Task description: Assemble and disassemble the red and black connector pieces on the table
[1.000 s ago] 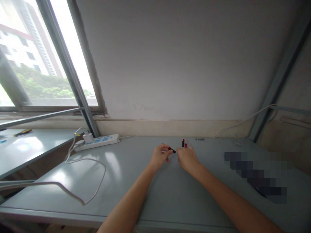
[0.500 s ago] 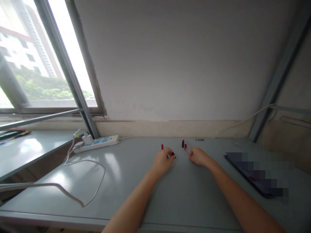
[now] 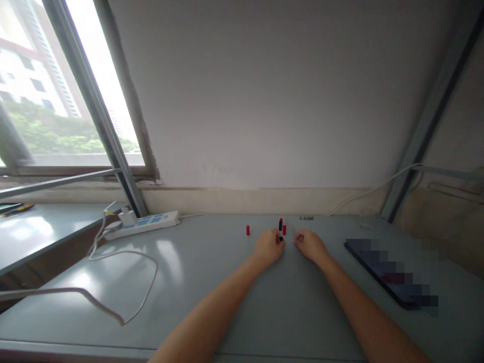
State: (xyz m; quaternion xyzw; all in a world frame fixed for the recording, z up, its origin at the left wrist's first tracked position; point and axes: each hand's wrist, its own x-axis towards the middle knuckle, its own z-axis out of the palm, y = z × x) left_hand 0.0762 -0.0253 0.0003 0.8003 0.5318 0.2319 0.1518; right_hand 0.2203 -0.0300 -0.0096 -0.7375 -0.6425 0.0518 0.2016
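Note:
My left hand (image 3: pixel 269 247) pinches a small black piece (image 3: pixel 281 239) between thumb and fingers, just above the desk. A short way to its right, my right hand (image 3: pixel 310 246) has its fingertips closed together; whatever is in them is too small to make out. Behind the gap between the hands stand a black cylinder with a red top (image 3: pixel 280 225) and a short red cylinder (image 3: pixel 284 230). Faint clear pieces (image 3: pixel 292 229) are beside them, hard to make out. Another red cylinder (image 3: pixel 248 230) stands upright left of my left hand.
A row of several tiny dark pieces (image 3: pixel 306 218) lies near the wall. On the right is a dark flat device (image 3: pixel 381 275), partly blurred out. A white power strip (image 3: pixel 161 220) and its looping cable (image 3: pixel 149 297) occupy the left. A round clear object (image 3: pixel 366 219) sits at the back right.
My left hand has moved right with the black piece, closer to my right hand, and the left red cylinder is now uncovered. The view has shifted slightly.

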